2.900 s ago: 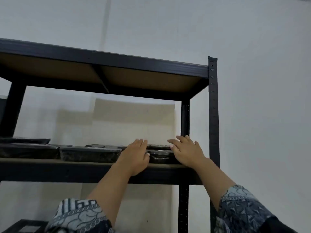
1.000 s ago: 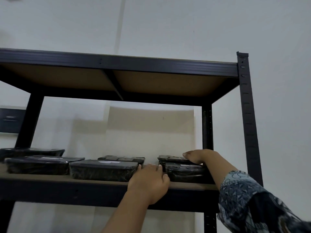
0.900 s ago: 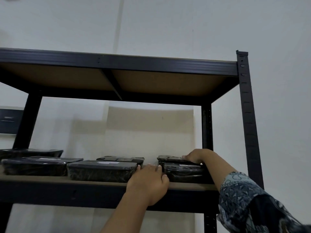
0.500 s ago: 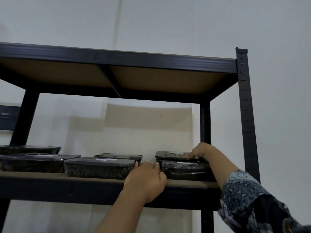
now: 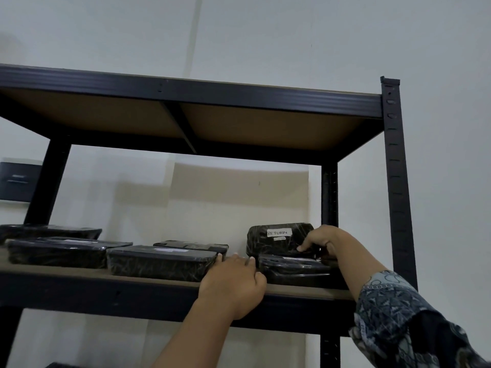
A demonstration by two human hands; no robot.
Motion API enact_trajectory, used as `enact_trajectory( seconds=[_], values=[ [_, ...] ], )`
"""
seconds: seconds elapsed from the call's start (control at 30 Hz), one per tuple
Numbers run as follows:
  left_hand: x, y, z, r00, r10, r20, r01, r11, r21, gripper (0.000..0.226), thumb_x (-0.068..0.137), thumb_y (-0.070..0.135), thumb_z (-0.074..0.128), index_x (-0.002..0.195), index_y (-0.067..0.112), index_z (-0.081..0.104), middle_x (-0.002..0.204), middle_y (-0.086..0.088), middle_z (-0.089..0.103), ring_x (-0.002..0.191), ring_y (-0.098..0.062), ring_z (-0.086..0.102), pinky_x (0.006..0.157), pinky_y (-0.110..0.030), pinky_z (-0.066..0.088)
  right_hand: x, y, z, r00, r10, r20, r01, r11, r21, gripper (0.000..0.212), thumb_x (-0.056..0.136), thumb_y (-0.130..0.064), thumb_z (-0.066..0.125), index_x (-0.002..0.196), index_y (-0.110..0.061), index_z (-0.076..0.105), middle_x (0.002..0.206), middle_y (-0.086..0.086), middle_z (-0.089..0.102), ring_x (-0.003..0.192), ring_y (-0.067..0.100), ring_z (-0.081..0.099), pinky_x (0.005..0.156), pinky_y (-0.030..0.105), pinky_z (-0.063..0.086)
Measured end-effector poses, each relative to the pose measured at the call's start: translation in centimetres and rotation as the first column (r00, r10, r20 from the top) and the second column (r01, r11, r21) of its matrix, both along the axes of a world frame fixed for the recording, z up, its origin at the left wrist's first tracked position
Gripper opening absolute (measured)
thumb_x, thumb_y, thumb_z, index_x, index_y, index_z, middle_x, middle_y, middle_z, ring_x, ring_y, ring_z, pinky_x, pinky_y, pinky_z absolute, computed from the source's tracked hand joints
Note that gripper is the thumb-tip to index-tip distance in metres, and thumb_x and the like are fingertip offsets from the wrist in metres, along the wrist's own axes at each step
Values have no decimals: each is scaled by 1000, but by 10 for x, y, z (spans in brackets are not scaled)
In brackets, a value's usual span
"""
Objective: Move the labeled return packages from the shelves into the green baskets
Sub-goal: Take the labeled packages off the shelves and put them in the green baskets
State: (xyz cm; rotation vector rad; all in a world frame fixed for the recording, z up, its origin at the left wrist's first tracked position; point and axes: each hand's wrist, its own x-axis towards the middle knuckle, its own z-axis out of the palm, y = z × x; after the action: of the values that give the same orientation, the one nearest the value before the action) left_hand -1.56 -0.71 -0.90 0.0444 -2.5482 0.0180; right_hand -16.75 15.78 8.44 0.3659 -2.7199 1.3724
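Observation:
A black wrapped package with a white RETURN label (image 5: 276, 239) stands tilted up on edge at the right end of the shelf board (image 5: 159, 277), its top face turned toward me. My right hand (image 5: 321, 241) grips its right side, thumb on the front. Just below and in front of it lies another black package (image 5: 295, 269), flat on the board. My left hand (image 5: 233, 282) rests on the shelf's front edge, fingertips touching that flat package and the one to its left (image 5: 159, 264). No green basket is in view.
Several more black wrapped packages (image 5: 55, 252) lie along the shelf to the left. An upper shelf (image 5: 212, 102) hangs overhead. Black metal uprights (image 5: 397, 181) stand at the right. A white wall is behind, with a dark panel (image 5: 16, 180) at far left.
My right hand has tipped the rear right package up from flat, so its RETURN label now faces me. My left hand stays on the shelf edge.

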Motion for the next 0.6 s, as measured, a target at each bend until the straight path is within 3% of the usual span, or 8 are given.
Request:
enact_trajectory(
  seconds=[0.07, 0.17, 0.23, 0.4, 0.6],
  values=[
    [1, 0, 1, 1000, 3, 3, -3, 1000, -3, 53, 97, 33, 17, 144, 13, 30, 143, -7, 41, 133, -19, 29, 115, -42, 8, -1, 1, -1, 999, 27, 18, -26, 998, -64, 58, 72, 2, 76, 123, 7, 50, 133, 19, 50, 103, 33, 56, 79, 36, 51],
    [2, 1, 1, 1000, 5, 2, -5, 1000, -14, 53, 97, 33, 17, 144, 13, 29, 143, -7, 40, 133, -19, 28, 115, -41, 8, -19, 4, -4, 998, 64, 11, -62, 990, -127, 65, 63, -2, 82, 121, 5, 54, 123, 21, 59, 105, 35, 59, 92, 45, 50],
    [2, 1, 1, 1000, 6, -9, -6, 1000, -21, 53, 97, 34, 17, 145, 14, 29, 144, -5, 39, 134, -18, 27, 115, -41, 8, -16, 3, -5, 997, 77, 3, -75, 983, -165, 59, 66, -5, 80, 118, 4, 54, 116, 20, 62, 108, 37, 59, 94, 48, 49],
    [4, 3, -1, 998, 15, -63, -16, 1000, -27, 52, 98, 36, 19, 145, 17, 29, 145, -2, 39, 132, -18, 32, 110, -39, 20, 12, -2, 1, 989, 61, -131, -98, 951, -292, 30, 83, 0, 65, 108, -4, 49, 106, 20, 60, 91, 32, 61, 67, 38, 53],
    [6, 3, -3, 992, -2, -128, -2, 999, -37, 49, 99, 37, 20, 144, 21, 32, 141, -1, 45, 125, -16, 41, 100, -33, 34, 18, 3, 10, 972, 64, -228, -151, 908, -390, 26, 85, -1, 63, 105, -6, 47, 107, 18, 58, 101, 34, 59, 85, 49, 53]
  ],
)
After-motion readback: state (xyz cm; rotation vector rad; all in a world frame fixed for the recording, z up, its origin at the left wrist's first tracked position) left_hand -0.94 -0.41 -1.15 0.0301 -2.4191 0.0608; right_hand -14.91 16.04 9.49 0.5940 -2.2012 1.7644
